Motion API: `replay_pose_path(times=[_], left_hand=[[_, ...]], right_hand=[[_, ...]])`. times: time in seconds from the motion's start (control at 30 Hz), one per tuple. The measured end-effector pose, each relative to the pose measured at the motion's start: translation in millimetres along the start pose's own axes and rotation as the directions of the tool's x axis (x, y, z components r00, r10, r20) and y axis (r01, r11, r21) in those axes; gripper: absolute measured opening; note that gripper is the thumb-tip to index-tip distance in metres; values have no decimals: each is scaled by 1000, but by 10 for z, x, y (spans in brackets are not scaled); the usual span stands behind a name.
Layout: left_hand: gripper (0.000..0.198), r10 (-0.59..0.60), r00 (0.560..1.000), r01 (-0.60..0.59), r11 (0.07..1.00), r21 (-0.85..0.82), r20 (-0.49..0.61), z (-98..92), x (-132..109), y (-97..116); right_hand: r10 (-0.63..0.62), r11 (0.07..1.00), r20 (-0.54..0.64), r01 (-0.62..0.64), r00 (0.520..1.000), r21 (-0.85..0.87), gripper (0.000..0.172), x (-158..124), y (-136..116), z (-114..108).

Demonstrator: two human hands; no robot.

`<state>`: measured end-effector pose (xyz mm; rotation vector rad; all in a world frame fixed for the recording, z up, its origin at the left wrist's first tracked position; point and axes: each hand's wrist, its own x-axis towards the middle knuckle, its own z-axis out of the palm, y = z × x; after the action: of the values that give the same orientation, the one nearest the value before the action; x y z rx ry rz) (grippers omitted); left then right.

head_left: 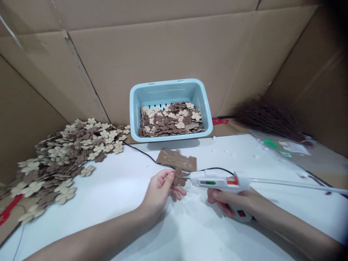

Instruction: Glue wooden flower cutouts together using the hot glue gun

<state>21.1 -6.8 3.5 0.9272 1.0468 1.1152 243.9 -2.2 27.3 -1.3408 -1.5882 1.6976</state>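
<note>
A brown flower cutout [178, 176] is pinched between the thumb and fingers of my left hand [162, 186]. My right hand [231, 201] grips a white hot glue gun [214, 179] with orange parts, its fingers wrapped round the handle near the trigger. The metal nozzle points left and meets the brown flower at its middle. Out of the gun's back end runs a long clear glue stick [293, 184]. Just beyond my left hand lies a torn piece of cardboard [175, 159] with pale, shiny smears on it.
Behind stands a light blue basket [171, 137] holding brown and cream flower cutouts. A heap of similar cutouts [78, 145] spreads at left, near a red-handled tool [11, 210]. Dark dried stems [272, 117] lie at right. A black cord [141, 151] crosses the white table; cardboard walls [163, 47] enclose it.
</note>
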Motion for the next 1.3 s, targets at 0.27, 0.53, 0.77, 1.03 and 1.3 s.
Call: replay_pose_path(times=[0.27,0.53,0.77,1.03,1.3], left_hand=[[42,-3,1000,3,1000,-11,-6,19,-19,41],[38,12,1000,-12,1000,0,-1,-2,-5,16],[38,6,1000,-6,1000,6,-7,-1,-15,29],[35,7,1000,-7,1000,21,1,4,-19,37],[35,5,1000,-5,1000,13,2,-11,-14,31]], right_hand=[[3,999,-18,-4,1000,-54,35,16,8,17],[89,995,-45,-91,995,-35,31,36,60,29],[70,996,-66,-74,995,-59,29,46,55,45],[98,970,-101,-118,990,-212,34,37,-16,55],[156,961,-146,-184,977,-206,34,33,-53,91]])
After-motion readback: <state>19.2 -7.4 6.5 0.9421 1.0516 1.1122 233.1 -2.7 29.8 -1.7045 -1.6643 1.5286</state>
